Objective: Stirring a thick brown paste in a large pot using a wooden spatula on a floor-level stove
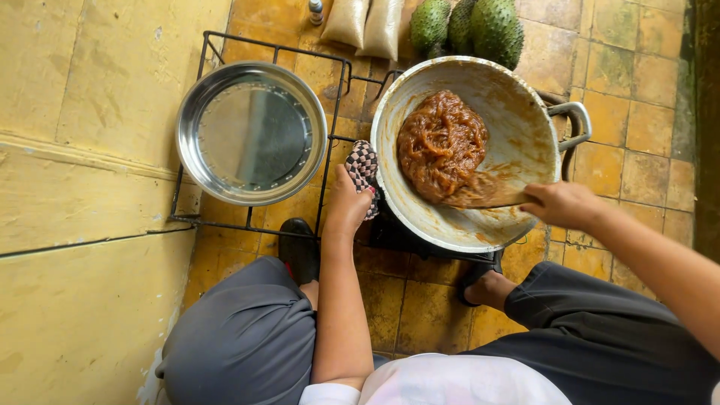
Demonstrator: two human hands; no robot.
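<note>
While gripping a black-and-white checkered cloth pad (363, 171) against the wok's near-left rim, left hand (349, 202) closed tight round it, fingers curled. Right hand (561, 204) at right, fist shut on handle of a wooden spatula (486, 196), blade lying flat inside the pan w/ brown smears on it. Large round pale metal wok (517, 112), centre-right, sitting on a dark burner beneath; inner wall streaked w/ thin brown residue, one loop handle sticking out far right. Inside, a glossy reddish-brown sticky mass (441, 144), stringy and lumpy, heaped in the far-left half of the bowl, touching the spatula tip at its near edge. Left of wok, a shiny round stainless steel pan (196, 112) w/ perforated ring round its base, resting on a black wire rack (339, 75). Far side, on yellow-ochre floor tiles: two tan filled plastic bags (367, 24) side by side, and just right of them spiky green fruits (480, 26) clustered together. Near edge: grey trousers, knees spread, feet in dark sandals either side of burner.
</note>
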